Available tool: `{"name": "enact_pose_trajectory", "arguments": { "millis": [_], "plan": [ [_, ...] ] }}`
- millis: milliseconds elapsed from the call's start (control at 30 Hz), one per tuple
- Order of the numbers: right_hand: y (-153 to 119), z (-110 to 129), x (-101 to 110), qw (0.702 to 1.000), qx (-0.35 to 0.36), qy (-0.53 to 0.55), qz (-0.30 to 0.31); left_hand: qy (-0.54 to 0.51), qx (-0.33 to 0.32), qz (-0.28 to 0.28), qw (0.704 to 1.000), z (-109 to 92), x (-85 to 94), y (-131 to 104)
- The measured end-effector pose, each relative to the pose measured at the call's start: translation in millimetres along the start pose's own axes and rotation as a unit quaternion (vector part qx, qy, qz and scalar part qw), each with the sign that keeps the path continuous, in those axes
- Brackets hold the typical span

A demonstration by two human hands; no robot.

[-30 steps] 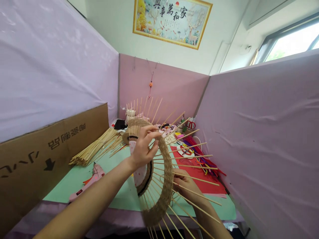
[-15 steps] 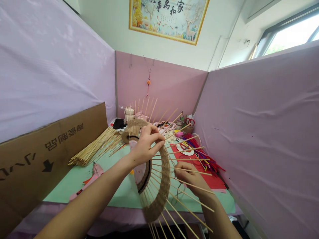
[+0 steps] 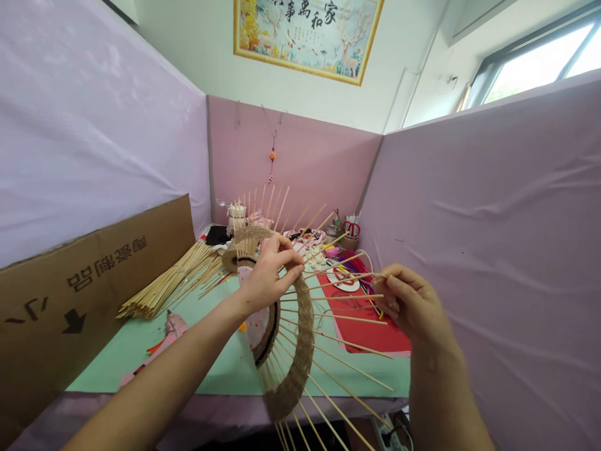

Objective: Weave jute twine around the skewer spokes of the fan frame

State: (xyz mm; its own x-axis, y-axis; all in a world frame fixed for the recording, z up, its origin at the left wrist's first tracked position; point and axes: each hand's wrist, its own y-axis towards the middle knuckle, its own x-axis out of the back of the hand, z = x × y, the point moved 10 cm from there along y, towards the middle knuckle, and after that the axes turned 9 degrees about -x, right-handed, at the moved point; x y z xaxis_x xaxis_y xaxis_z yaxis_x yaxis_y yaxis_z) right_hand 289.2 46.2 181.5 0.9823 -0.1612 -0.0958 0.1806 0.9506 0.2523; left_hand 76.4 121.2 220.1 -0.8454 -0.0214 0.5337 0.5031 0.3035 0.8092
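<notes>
A round woven piece (image 3: 306, 332) with thin wooden sticks fanning outward stands tilted above the table. Its brown twine band curves around a pink patterned centre (image 3: 256, 326) edged with a dark line. My left hand (image 3: 277, 266) pinches the upper part of the band, thumb and fingers pressed together. Off to the right, beside the stick tips, my right hand (image 3: 404, 297) is closed with its fingertips pinched on a thin strand of twine, which is hard to make out among the sticks.
A bundle of sticks (image 3: 166, 282) lies by a cardboard panel (image 3: 101, 275) at left, near a pink glue gun (image 3: 171, 332). A twine roll (image 3: 230, 258) stands behind. Red sheets (image 3: 366, 319), pipe cleaners and a pot with red scissors (image 3: 351, 230) are at right.
My right hand has moved right and up, away from the woven band to the outer stick tips. My left hand keeps its grip on the band. The view has shifted slightly.
</notes>
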Motion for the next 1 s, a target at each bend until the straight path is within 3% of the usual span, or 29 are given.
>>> {"name": "enact_pose_trajectory", "arguments": {
  "millis": [233, 333, 433, 533, 633, 700, 867, 1000],
  "plan": [
    [-16.4, 47.9, -14.7, 0.984, 0.123, -0.119, -0.055, 0.003, -0.002, -0.001, 1.000, 0.0, -0.8, 0.2],
    [-30.8, 52.5, -6.8, 0.967, 0.178, -0.162, -0.090, 0.001, -0.001, 0.000, 1.000, 0.3, -0.3, -0.4],
    [-30.1, 26.0, 11.0, 0.973, 0.151, -0.148, -0.092, -0.003, 0.001, -0.001, 1.000, 0.8, 0.7, -1.0],
    [-20.0, -30.6, 12.9, 0.989, 0.037, -0.137, -0.040, -0.014, 0.009, -0.009, 1.000, 4.1, 2.3, -1.9],
    [-21.6, -91.3, -18.5, 0.979, -0.093, -0.167, 0.068, -0.030, 0.019, -0.011, 0.999, 9.3, 0.5, -2.6],
    [-28.5, -114.9, -44.3, 0.970, -0.139, -0.163, 0.117, -0.040, 0.024, -0.010, 0.999, 11.9, -2.0, -2.5],
    [-38.8, -126.4, -91.2, 0.961, -0.170, -0.140, 0.169, -0.049, 0.028, -0.020, 0.998, 12.8, -1.9, -2.3],
    [-41.5, -125.7, -103.4, 0.960, -0.168, -0.132, 0.182, -0.037, 0.026, -0.022, 0.999, 12.9, 2.8, -5.7]
  ]
}}
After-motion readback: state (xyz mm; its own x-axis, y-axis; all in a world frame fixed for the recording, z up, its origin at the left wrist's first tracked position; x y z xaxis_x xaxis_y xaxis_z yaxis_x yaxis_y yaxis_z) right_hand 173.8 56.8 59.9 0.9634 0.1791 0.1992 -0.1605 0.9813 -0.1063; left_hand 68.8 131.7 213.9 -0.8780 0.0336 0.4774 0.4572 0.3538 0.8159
